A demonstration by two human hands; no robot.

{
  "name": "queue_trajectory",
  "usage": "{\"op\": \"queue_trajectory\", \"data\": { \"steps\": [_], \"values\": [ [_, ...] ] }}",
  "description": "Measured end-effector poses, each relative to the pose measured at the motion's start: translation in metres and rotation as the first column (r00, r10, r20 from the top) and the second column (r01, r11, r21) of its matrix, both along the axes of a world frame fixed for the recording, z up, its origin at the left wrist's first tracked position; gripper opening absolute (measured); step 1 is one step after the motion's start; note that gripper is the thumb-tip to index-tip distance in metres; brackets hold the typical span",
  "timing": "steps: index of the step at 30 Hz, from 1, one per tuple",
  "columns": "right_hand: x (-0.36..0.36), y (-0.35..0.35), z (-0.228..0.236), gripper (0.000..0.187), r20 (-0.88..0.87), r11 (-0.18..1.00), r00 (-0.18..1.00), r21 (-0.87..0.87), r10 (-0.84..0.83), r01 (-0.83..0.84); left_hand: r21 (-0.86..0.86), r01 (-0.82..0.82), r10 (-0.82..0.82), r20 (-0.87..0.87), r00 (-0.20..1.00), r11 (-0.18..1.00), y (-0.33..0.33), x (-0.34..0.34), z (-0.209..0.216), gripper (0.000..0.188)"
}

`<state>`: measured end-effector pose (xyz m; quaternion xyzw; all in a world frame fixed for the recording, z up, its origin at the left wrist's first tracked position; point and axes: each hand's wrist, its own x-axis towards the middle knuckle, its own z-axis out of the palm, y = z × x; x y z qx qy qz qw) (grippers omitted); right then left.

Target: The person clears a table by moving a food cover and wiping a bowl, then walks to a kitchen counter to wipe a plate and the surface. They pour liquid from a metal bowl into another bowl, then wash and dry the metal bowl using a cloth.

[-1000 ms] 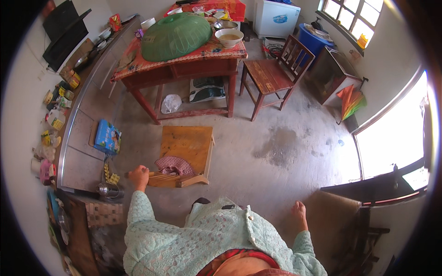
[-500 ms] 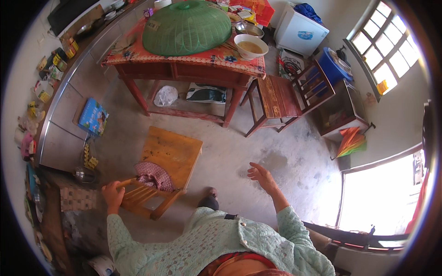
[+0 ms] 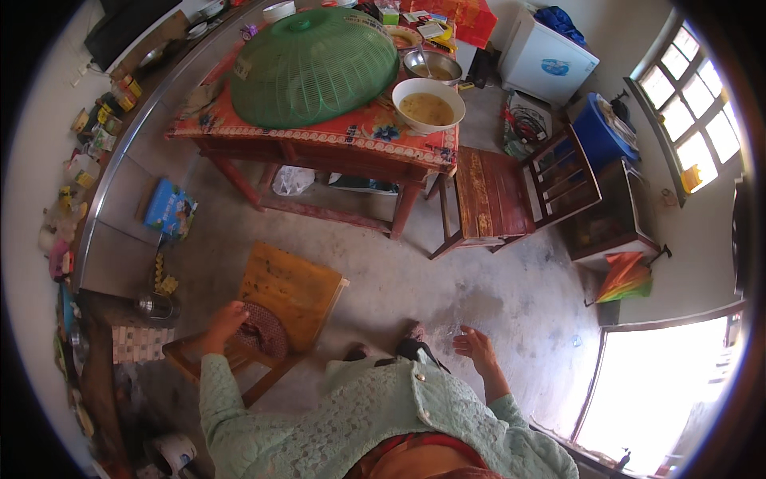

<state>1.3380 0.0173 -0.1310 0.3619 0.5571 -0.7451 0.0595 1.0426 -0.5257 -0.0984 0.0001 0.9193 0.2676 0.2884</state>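
room: grey concrete floor [image 3: 383, 275] with darker damp-looking patches, a bright doorway at the near right, and kitchen goods along the left wall.
far desk: a red-brown desk [image 3: 335, 160] carries a green mesh cover [image 3: 311, 68] and, at its right end, a white bowl [image 3: 423, 126] of pale soup.
wooden chair: a yellow-brown wooden chair [image 3: 295, 283] stands on the floor at the near left, its seat toward the desk and its slatted back toward the person.
patterned cloth: a dark-red patterned cloth [image 3: 267, 331] lies rumpled on the near part of the seat, against the back.
left hand: the left hand [image 3: 222, 326] is over the chair's back, right beside the cloth; its fingers look bent, but whether they pinch cloth or wood i cannot tell.
right hand: the right hand [image 3: 479, 351] hangs free over the floor, fingers loosely spread, holding nothing.
chair handling: probably stiff and moderately heavy; the back frame [image 3: 275, 381] seems the surest grip, with the seat edge for a second hand.
cloth handling: likely light, soft and hard to damage; a pinch at its raised left fold should do, clear of the slats.
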Motion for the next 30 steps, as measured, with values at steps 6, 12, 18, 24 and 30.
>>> {"op": "queue_trajectory", "data": {
  "steps": [6, 12, 18, 24, 30],
  "values": [
    [-0.039, 0.094, 0.0, 0.054, -0.055, 0.998, 0.998, 0.038, -0.04, 0.042, -0.017, 0.054, -0.05, 0.192, 0.98, 0.998, 0.087, 0.026, 0.009, 0.039],
    [-0.121, 0.158, 0.026, 0.054, -0.143, 0.99, 0.989, 0.142, 0.042, -0.021, -0.027, 0.037, -0.031, 0.201, 0.979, 0.999, 0.132, 0.047, 0.019, 0.033],
    [-0.252, 0.189, 0.063, 0.055, -0.289, 0.964, 0.95, 0.264, 0.116, -0.037, 0.182, -0.046, 0.013, 0.175, 0.984, 0.982, 0.12, 0.022, -0.047, 0.032],
    [-0.375, 0.206, 0.121, 0.052, -0.395, 0.973, 0.915, 0.229, 0.075, 0.02, 0.438, -0.108, 0.044, 0.153, 0.987, 0.892, 0.168, -0.028, -0.086, 0.04],
    [-0.491, 0.238, 0.136, 0.058, -0.387, 0.968, 0.921, 0.243, 0.042, 0.058, 0.471, -0.157, 0.084, 0.173, 0.981, 0.868, 0.215, -0.069, -0.057, 0.037]
  ]
}}
